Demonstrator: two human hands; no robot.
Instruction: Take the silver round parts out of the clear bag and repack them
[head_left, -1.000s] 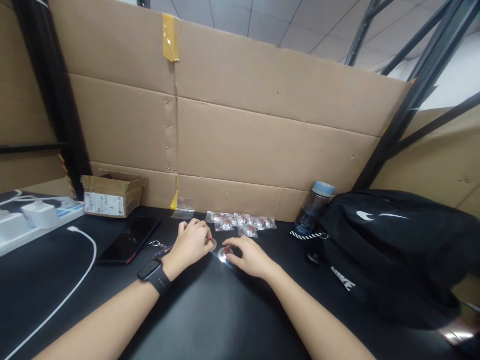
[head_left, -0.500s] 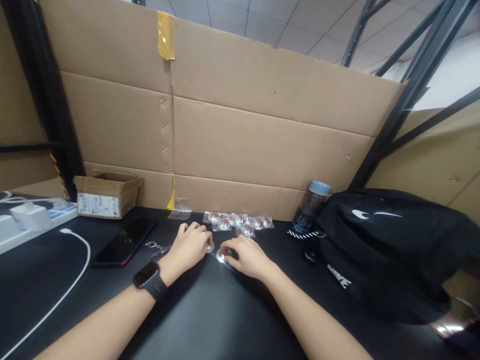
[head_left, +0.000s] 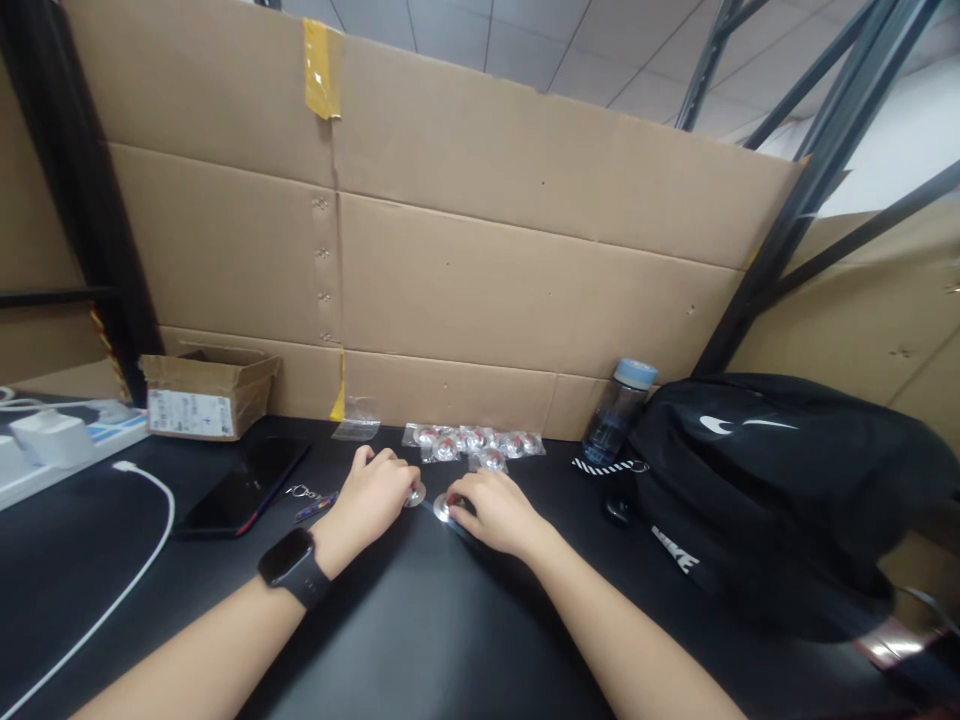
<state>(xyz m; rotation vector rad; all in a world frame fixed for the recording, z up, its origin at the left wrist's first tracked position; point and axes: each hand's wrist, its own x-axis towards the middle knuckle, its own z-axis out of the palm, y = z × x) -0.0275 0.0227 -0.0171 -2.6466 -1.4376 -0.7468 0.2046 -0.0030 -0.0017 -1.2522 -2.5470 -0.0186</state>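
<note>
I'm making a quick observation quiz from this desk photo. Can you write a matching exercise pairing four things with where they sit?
Things:
1. phone
2. water bottle
3. small cardboard box
4. smartwatch

Places:
A. on the left wrist
B. far left, against the cardboard wall
C. flat on the table, left of the left hand
D. beside the black bag

Pairs: 1-C, 2-D, 3-B, 4-A
</note>
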